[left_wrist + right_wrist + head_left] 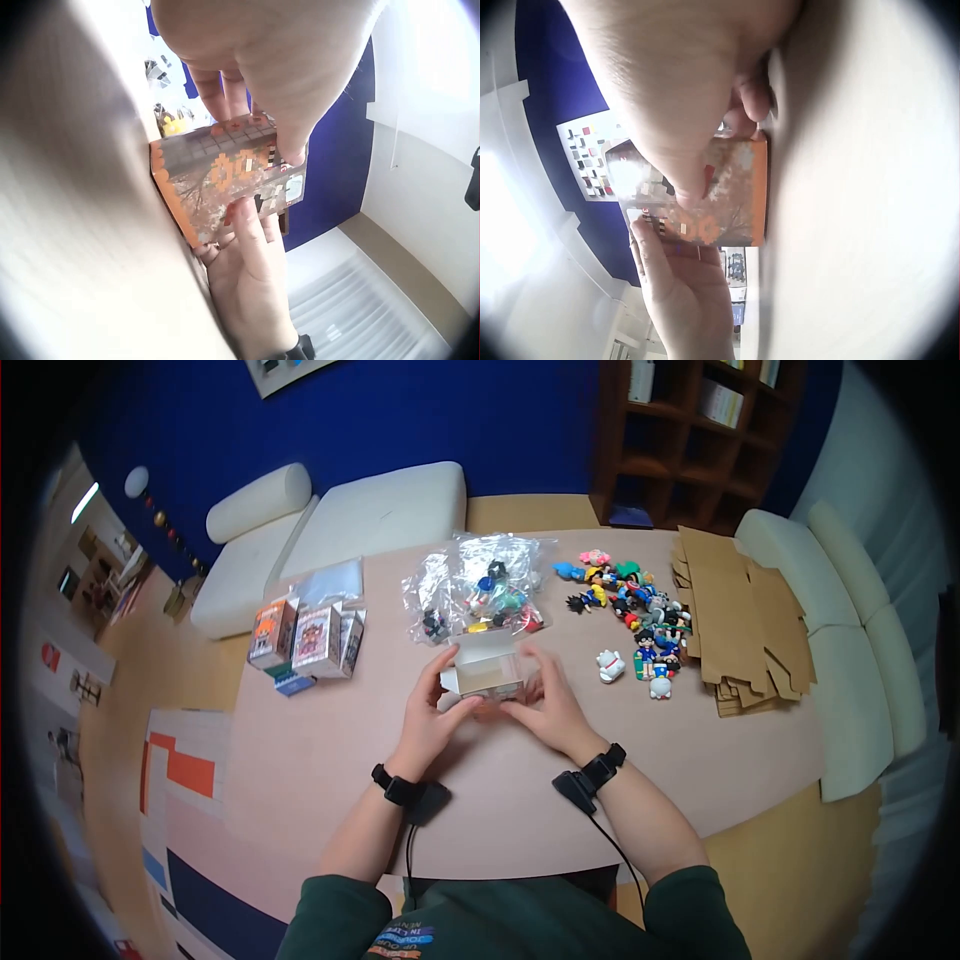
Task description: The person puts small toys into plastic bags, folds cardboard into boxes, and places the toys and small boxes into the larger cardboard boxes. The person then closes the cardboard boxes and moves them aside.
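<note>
Over the middle of the table, a small cardboard box (487,678) is held between both hands, its pale inside and raised flaps facing up in the head view. Orange and brown printing with a tree-like pattern covers its outside (202,180). My left hand (432,712) grips the left side, thumb on the near face. From the right, my right hand (550,705) holds the opposite side, its thumb (694,187) pressed on the printed face. Just beyond the box lie clear plastic bags (480,585) with small figures in and around them.
Printed boxes (316,642) stand at the left, beside a stack of clear sleeves (330,582). Colourful toy figures (640,605) cluster at the right, with a white cat figure (610,666) nearer. Flattened brown cardboard (745,620) lies along the right edge of the table (330,760).
</note>
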A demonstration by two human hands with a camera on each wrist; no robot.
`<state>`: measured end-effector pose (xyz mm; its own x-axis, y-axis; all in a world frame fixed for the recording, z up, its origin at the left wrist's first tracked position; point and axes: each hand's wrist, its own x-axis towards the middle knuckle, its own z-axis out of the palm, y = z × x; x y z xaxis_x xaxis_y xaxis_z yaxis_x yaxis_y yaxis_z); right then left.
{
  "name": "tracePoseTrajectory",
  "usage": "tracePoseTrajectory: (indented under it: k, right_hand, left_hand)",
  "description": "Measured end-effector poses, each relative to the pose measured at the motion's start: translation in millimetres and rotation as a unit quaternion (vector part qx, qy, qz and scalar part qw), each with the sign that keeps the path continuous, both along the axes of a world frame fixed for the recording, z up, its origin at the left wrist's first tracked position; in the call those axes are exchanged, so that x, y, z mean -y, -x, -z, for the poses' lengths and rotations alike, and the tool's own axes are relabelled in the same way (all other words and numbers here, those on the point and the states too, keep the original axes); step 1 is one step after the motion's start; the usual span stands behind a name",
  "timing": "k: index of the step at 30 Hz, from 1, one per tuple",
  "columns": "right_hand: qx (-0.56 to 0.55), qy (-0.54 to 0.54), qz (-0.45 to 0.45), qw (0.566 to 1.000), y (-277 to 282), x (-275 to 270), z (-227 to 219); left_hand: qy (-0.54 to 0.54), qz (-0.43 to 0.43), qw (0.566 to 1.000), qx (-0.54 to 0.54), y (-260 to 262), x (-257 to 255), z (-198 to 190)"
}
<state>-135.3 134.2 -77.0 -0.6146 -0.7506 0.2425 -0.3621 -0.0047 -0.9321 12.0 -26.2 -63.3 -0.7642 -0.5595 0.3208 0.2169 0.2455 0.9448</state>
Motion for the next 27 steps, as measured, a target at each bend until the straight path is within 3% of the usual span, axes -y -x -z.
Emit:
tracePoseTrajectory:
  k: [1, 3, 4, 6, 8, 10, 15, 17, 19, 20, 22, 23, 25, 27]
  right_hand:
    - [-0.003, -0.007, -0.008, 1.0, -2.7, 0.3, -1.2]
    - [-0.238, 0.131, 0.044, 0.961, -4.2, 1.8, -9.0]
    - [-0.244, 0.128, 0.04, 0.96, -3.9, 0.1, -14.9]
    - [-0.387, 0.049, -0.014, 0.921, -4.1, -5.6, -24.7]
    - [-0.393, 0.045, -0.003, 0.919, -3.2, -3.8, -21.2]
    - [-0.327, 0.06, 0.028, 0.943, -1.1, -1.9, -14.8]
    - [-0.344, 0.07, 0.055, 0.935, -6.1, -3.4, -18.9]
    - [-0.347, 0.068, 0.05, 0.934, -7.2, -1.3, -18.1]
    - [-0.153, 0.098, -0.062, 0.981, -9.4, 0.8, -18.0]
    - [-0.154, 0.094, -0.064, 0.982, -10.3, 0.4, -16.2]
    - [-0.017, 0.059, -0.088, 0.994, -10.2, -0.4, -9.3]
    - [-0.02, 0.053, -0.093, 0.994, -8.0, 0.5, -4.1]
    - [0.107, 0.069, -0.066, 0.99, -1.4, 3.0, 7.9]
    - [0.136, 0.056, -0.057, 0.988, 7.3, 2.7, 15.3]
  left_hand:
    - [0.007, 0.009, 1.0, 0.009, -0.5, 1.7, 0.9]
    - [0.01, 0.014, 1.0, 0.009, -1.5, 2.9, 3.9]
    - [0.03, 0.015, 0.999, 0.008, -0.8, 3.5, 4.7]
    - [0.046, 0.015, 0.999, 0.004, -1.5, 3.6, 5.2]
    - [0.044, 0.015, 0.998, 0.032, -5.5, 2.6, 0.8]
    - [0.027, 0.017, 0.999, 0.027, -6.0, 3.7, 2.8]
    - [0.024, 0.016, 0.999, 0.025, -8.6, 11.0, 6.7]
    - [0.205, -0.086, 0.975, -0.007, -12.7, 16.3, 8.1]
    - [0.156, -0.09, 0.984, -0.014, -14.1, 24.6, 7.7]
    - [0.11, -0.095, 0.989, -0.019, -15.0, 28.6, 8.1]
    - [0.096, -0.097, 0.99, -0.032, -14.3, 36.1, 18.0]
    - [0.082, -0.127, 0.987, -0.051, -13.7, 39.4, 22.8]
    - [0.051, -0.164, 0.982, -0.075, -14.7, 46.9, 23.5]
    - [0.029, -0.185, 0.978, -0.086, -16.2, 57.9, 27.2]
